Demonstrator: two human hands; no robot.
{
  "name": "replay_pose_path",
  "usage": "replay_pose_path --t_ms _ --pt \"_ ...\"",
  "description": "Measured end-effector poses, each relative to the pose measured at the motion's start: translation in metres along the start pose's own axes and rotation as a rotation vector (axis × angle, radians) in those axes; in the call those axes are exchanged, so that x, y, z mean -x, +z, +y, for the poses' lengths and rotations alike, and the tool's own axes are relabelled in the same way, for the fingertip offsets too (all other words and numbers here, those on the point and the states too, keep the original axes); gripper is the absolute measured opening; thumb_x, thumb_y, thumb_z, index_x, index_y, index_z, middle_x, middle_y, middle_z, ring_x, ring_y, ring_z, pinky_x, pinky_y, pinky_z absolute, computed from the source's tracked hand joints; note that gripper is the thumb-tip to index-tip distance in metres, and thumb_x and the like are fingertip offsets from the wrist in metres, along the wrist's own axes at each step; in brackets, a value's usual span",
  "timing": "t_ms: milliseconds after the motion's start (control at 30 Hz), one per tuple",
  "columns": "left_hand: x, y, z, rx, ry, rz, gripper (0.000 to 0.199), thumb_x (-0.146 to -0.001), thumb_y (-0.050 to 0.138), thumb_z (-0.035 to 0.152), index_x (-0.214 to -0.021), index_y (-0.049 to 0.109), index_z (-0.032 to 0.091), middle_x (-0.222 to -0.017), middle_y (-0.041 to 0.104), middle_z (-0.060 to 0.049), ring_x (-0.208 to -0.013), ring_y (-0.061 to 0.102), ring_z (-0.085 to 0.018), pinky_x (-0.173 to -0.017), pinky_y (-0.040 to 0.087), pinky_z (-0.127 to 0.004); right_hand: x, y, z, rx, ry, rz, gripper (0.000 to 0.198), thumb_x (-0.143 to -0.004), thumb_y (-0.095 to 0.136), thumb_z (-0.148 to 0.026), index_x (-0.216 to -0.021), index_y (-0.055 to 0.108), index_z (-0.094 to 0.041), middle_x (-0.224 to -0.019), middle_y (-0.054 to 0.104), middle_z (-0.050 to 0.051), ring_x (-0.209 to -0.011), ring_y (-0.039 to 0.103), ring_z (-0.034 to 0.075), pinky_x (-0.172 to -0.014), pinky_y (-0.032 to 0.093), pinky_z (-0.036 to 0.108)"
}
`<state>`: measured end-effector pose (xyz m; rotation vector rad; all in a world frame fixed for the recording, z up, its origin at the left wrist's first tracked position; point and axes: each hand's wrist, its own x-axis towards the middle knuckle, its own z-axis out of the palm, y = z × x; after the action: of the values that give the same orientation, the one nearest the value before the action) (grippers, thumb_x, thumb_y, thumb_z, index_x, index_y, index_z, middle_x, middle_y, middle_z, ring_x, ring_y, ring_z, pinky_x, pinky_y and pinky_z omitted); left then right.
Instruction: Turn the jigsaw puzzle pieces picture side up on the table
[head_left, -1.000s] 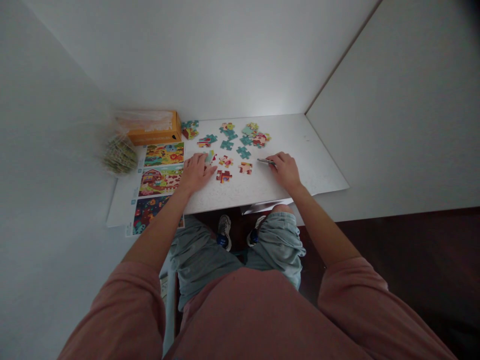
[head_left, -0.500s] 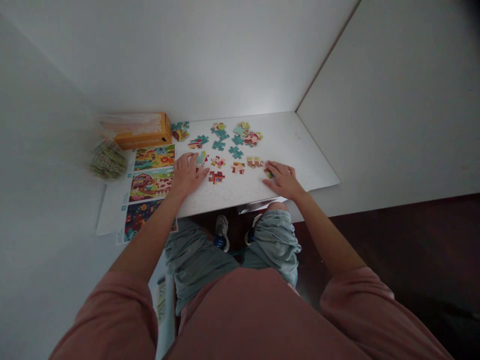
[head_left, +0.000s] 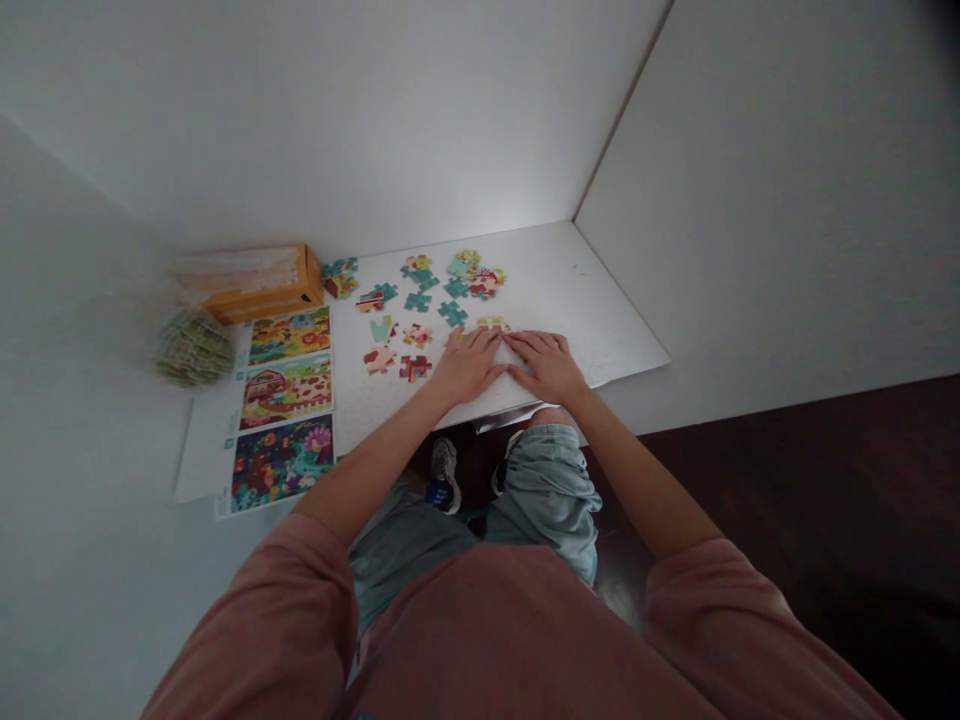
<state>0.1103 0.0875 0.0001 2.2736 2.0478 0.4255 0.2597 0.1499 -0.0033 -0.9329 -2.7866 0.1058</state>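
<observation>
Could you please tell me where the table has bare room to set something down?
The widest bare patch of the table lies between the right hand and the right-hand wall. A smaller one, near the front edge, lies between the picture sheet and the left forearm. The middle is crowded with puzzle pieces, the left with that sheet and the orange box.

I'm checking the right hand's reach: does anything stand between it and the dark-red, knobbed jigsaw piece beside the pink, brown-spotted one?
Yes: the left hand lies between the right hand and the dark-red, knobbed jigsaw piece, straight across the white tabletop. From the left hand to that piece, nothing visible intervenes.
</observation>
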Motion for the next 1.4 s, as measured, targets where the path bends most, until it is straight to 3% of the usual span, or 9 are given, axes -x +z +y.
replay_pose_path --t_ms 233,500,700,800,933,1100,1267,1400 --pt "-0.017 0.011 -0.017 -0.104 0.02 0.056 0.045 -0.076 0.021 0.042 -0.117 0.016 0.025 -0.121 0.022 0.001 -0.112 0.012 -0.016 -0.093 0.004 -0.039 -0.002 0.007 0.007 -0.045 -0.031 0.051 0.042 -0.076 0.029 -0.034 -0.117 0.025 -0.026 -0.118 0.028 -0.004 -0.109 0.02 0.017 -0.091 0.013 0.037" --pt "-0.044 0.015 -0.023 -0.034 0.065 0.039 0.04 -0.077 0.019 0.042 -0.112 0.024 0.024 -0.119 0.025 0.001 -0.11 0.015 -0.013 -0.091 0.009 -0.033 -0.001 0.007 0.01 -0.047 -0.068 0.051 0.045 -0.073 0.034 -0.037 -0.116 0.026 -0.024 -0.12 0.025 -0.002 -0.112 0.013 0.016 -0.093 0.011 0.035" --pt "-0.038 0.004 -0.067 -0.03 -0.316 0.082 0.053 -0.071 0.031 0.048 -0.105 0.029 0.009 -0.11 0.031 -0.01 -0.1 0.023 -0.016 -0.084 0.015 -0.036 -0.001 0.007 0.01 -0.07 -0.043 0.057 0.045 -0.072 0.034 -0.037 -0.115 0.026 -0.026 -0.119 0.025 -0.002 -0.111 0.016 0.017 -0.093 0.01 0.035" --pt "-0.038 0.004 -0.081 -0.034 -0.364 0.089 0.053 -0.068 0.035 0.049 -0.1 0.033 0.007 -0.108 0.03 -0.011 -0.099 0.022 -0.017 -0.082 0.015 -0.037 0.0 0.006 0.009 -0.082 -0.047 0.05 0.045 -0.072 0.034 -0.039 -0.115 0.026 -0.026 -0.118 0.027 -0.002 -0.109 0.019 0.018 -0.092 0.013 0.035" --pt "-0.043 0.005 -0.08 0.01 -0.417 0.067 0.056 -0.064 0.041 0.049 -0.099 0.031 0.006 -0.106 0.032 -0.012 -0.096 0.024 -0.017 -0.08 0.017 -0.037 -0.001 0.004 0.008 -0.082 -0.035 0.043 0.045 -0.072 0.034 -0.041 -0.114 0.027 -0.027 -0.117 0.028 -0.002 -0.107 0.023 0.019 -0.09 0.018 0.035" --pt "-0.042 -0.002 -0.072 0.069 -0.343 0.085 0.046 -0.072 0.037 0.035 -0.108 0.019 0.012 -0.104 0.038 -0.005 -0.093 0.031 -0.011 -0.081 0.018 -0.036 -0.002 0.005 0.008 -0.083 -0.022 0.052 0.044 -0.072 0.033 -0.041 -0.114 0.027 -0.028 -0.116 0.03 -0.002 -0.105 0.025 0.019 -0.088 0.021 0.035" --pt "-0.029 -0.006 -0.068 0.051 -0.163 0.037 0.028 -0.073 0.032 0.022 -0.101 0.034 0.027 -0.106 0.041 0.004 -0.099 0.031 -0.011 -0.089 0.012 -0.035 -0.002 0.007 0.006 -0.095 -0.014 0.063 0.043 -0.072 0.034 -0.041 -0.113 0.029 -0.028 -0.115 0.031 -0.002 -0.104 0.026 0.02 -0.087 0.021 0.036" --pt "-0.014 -0.008 -0.057 0.033 -0.114 0.018 0.036 -0.071 0.036 0.028 -0.106 0.031 0.032 -0.117 0.027 0.009 -0.111 0.014 -0.015 -0.093 0.003 -0.038 -0.002 0.005 0.004 -0.114 0.002 0.082 0.041 -0.073 0.035 -0.039 -0.112 0.029 -0.03 -0.115 0.032 -0.002 -0.105 0.026 0.019 -0.087 0.021 0.036"
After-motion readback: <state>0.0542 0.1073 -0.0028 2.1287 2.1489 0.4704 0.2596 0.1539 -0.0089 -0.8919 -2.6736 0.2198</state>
